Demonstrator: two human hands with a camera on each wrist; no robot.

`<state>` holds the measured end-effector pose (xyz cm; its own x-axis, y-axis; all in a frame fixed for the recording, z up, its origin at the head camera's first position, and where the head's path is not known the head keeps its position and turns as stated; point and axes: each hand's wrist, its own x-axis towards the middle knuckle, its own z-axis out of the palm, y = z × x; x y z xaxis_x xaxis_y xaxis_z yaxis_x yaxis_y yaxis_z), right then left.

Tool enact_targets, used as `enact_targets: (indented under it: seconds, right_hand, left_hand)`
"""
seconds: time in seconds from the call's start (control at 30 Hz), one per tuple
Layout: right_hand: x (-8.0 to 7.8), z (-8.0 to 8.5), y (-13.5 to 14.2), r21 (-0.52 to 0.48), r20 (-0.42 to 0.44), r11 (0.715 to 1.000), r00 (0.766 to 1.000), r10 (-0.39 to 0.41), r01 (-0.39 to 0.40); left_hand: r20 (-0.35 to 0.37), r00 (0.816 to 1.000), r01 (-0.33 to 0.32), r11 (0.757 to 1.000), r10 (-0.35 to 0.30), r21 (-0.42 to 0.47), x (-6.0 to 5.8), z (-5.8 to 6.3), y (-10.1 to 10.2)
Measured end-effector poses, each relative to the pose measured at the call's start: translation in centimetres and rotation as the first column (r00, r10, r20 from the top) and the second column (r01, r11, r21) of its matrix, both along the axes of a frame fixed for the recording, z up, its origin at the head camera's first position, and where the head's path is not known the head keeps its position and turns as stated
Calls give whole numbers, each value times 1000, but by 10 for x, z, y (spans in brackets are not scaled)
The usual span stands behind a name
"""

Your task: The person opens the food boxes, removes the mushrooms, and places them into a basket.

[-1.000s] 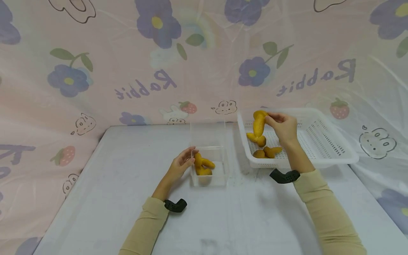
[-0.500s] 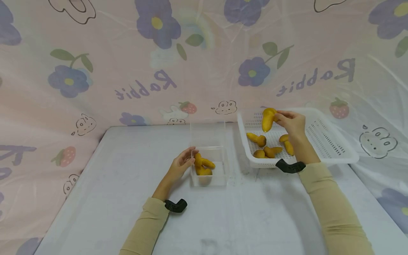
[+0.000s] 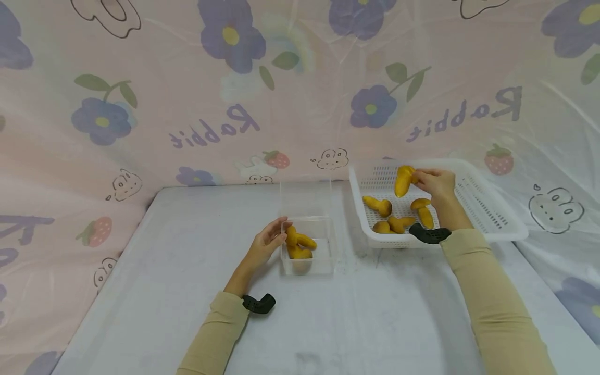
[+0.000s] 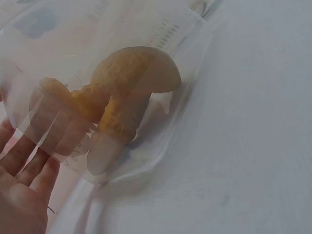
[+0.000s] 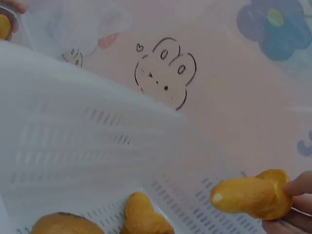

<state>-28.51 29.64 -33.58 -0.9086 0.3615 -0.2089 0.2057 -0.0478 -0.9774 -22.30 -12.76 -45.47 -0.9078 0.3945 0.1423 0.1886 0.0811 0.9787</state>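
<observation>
My right hand (image 3: 438, 186) pinches a yellow-brown mushroom (image 3: 404, 180) over the white perforated basket (image 3: 503, 224); its stem points down. Up close in the right wrist view, finger and thumb grip that mushroom (image 5: 248, 193) at its cap end. Lower in the basket lie more mushrooms, one at the left (image 3: 377, 205) and one near the wrist (image 3: 423, 212). My left hand (image 3: 264, 244) rests its fingers against the left side of a clear plastic box (image 3: 323, 266). Inside the box are yellow mushrooms (image 3: 300, 240); the left wrist view shows a capped mushroom (image 4: 136, 70) through the wall.
The clear box's raised lid (image 3: 305, 198) stands behind it, hard to see. Both containers sit on a white table (image 3: 211, 323). A patterned curtain (image 3: 300, 78) hangs at the back and sides. The basket wall stands high in the right wrist view.
My right hand has moved right over the basket with the mushroom, then dipped slightly, uncovering another mushroom near its wrist. My left hand and the clear box stay where they were.
</observation>
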Motion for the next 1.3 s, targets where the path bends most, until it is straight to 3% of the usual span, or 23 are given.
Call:
enact_targets:
  seconds: [0.17, 0.23, 0.37, 0.43, 0.77, 1.07, 1.3]
  right_hand:
    - [-1, -8, 6, 39, 72, 999, 997, 4, -7]
    - [-2, -12, 9, 97, 95, 995, 995, 19, -28]
    - [-2, -20, 13, 277, 162, 955, 985, 59, -103]
    - [-2, -22, 14, 319, 187, 938, 979, 79, -136]
    - [-1, -20, 13, 327, 209, 931, 973, 94, -160]
    - [5, -16, 3, 266, 136, 945, 978, 160, -192]
    - [11, -14, -5, 252, 99, 936, 968, 229, -247]
  left_hand:
    - [0, 1000, 1, 1000, -1, -6, 1, -1, 1]
    - [3, 1000, 2, 1000, -2, -6, 1, -1, 1]
    - [10, 1000, 2, 1000, -2, -3, 1, 0, 1]
    - [11, 1000, 2, 1000, -2, 1, 2, 0, 1]
    - [2, 1000, 13, 1000, -13, 21, 1, 2, 0]
    - [12, 1000, 14, 1000, -14, 17, -1, 0, 0]
    - [5, 1000, 23, 999, -23, 24, -1, -1, -1]
